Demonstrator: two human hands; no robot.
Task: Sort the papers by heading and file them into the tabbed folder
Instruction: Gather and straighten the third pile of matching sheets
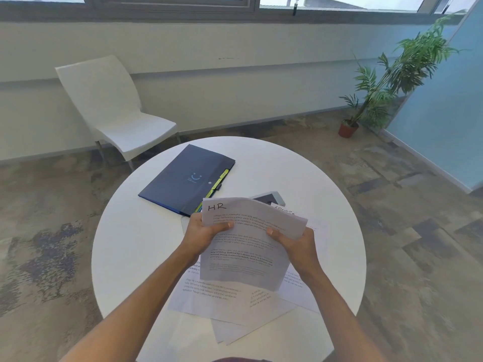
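A printed sheet headed "HR" (245, 246) is held up over the table by both hands. My left hand (202, 235) grips its left edge, thumb on top. My right hand (295, 244) grips its right edge, and a second sheet with a partly hidden heading (286, 209) shows behind the first. Several more printed papers (224, 299) lie spread on the table beneath my arms. The dark blue tabbed folder (183, 178) lies shut at the back left of the table, yellow tabs (219, 182) sticking out of its right edge.
The round white table (125, 246) carries everything. A phone-like device (271, 198) lies behind the held sheet. A white chair (115, 108) stands beyond the table at left, and a potted plant (376, 95) stands on the floor at the far right.
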